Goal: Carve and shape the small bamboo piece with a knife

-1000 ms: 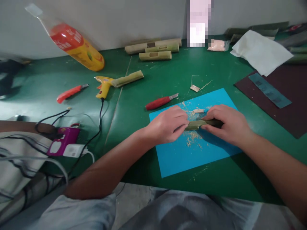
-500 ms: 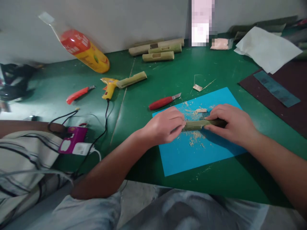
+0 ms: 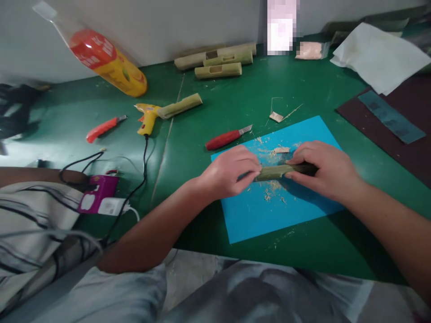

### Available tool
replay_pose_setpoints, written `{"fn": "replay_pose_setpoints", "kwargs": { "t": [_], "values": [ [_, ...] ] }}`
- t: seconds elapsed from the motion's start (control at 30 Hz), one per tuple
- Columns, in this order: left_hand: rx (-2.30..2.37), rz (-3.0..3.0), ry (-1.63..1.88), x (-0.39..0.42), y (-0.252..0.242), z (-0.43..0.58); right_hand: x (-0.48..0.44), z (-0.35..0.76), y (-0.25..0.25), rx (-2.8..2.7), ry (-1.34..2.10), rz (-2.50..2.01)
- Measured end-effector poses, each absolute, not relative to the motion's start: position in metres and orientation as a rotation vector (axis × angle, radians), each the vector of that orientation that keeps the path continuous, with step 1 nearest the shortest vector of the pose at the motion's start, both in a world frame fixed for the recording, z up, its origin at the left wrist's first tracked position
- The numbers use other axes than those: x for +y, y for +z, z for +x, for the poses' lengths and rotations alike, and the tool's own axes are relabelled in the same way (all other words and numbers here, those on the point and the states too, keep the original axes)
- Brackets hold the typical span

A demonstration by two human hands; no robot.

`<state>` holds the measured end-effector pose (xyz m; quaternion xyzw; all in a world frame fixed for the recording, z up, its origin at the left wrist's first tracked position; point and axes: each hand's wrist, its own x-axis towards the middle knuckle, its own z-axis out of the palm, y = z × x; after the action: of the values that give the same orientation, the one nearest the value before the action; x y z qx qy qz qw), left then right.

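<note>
A green bamboo tube [image 3: 272,173] lies level between my hands above the blue sheet [image 3: 242,222]. My left hand [image 3: 234,171] is closed round its left end, fingers curled and thumb below. At the other end my right hand [image 3: 319,168] grips it between thumb and fingers, hiding part of it. Pale shavings [image 3: 269,193] are scattered on the sheet beneath and behind the tube. A small wood chip [image 3: 282,150] lies just beyond it. Past my left hand rests a red-handled carving knife [image 3: 224,140], its blade pointing right.
Behind are several cut bamboo tubes [image 3: 218,71]. On the left lie a yellow glue gun [image 3: 148,120] with its cord, an orange cutter [image 3: 103,130], a tall bottle [image 3: 114,67] and a purple box [image 3: 103,193]. Another person's arm [image 3: 43,176] reaches in there. White paper [image 3: 380,56] lies at right.
The view has shifted slightly, so things on the table appear a little higher and, at left, further left. Both hands keep their grip on the bamboo tube.
</note>
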<state>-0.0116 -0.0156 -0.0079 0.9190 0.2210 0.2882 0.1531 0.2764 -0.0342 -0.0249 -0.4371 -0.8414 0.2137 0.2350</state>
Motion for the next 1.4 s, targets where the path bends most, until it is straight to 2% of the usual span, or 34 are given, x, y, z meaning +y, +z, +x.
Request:
{"fn": "replay_pose_setpoints", "kwargs": {
  "t": [0.87, 1.4],
  "values": [
    [0.655, 2.636, 0.859, -0.027, -0.008, -0.006, -0.037, 0.273, -0.027, -2.332, 0.63, -1.211],
    [0.705, 2.645, 0.759, -0.027, 0.001, -0.016, -0.039, 0.272, -0.026, -2.326, 0.597, -1.205]
  ]
}}
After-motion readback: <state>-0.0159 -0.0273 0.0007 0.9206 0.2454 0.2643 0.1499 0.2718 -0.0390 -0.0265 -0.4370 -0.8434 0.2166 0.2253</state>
